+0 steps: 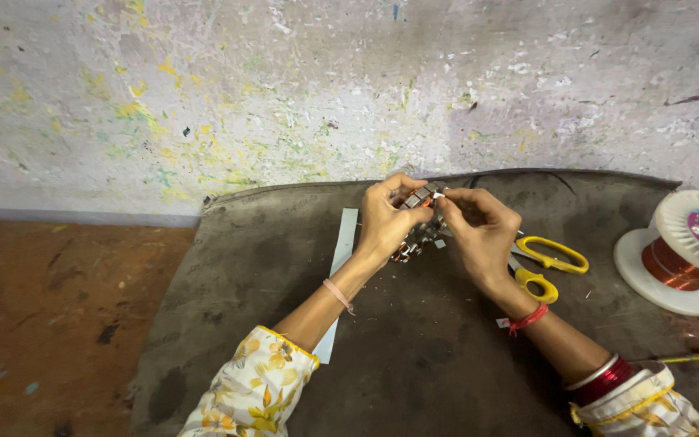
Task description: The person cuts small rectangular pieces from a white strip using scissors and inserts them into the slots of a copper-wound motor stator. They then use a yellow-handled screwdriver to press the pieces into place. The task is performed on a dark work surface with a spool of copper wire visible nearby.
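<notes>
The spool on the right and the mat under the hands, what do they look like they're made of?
The spool looks like white plastic, smooth and glossy, wound with copper-coloured wire that shines like bare or enamelled metal. The mat looks like coarse cloth or worn felt: grey-brown, matt, stained, its far edge rolled and rumpled. Which fabric cannot be told.

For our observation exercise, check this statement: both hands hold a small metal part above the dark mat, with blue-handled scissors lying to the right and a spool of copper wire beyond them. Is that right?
Not quite. In the head view the scissors have yellow handles, not blue. The rest stands: left hand and right hand hold the small metal part above the dark mat, with the spool of copper wire beyond.
</notes>
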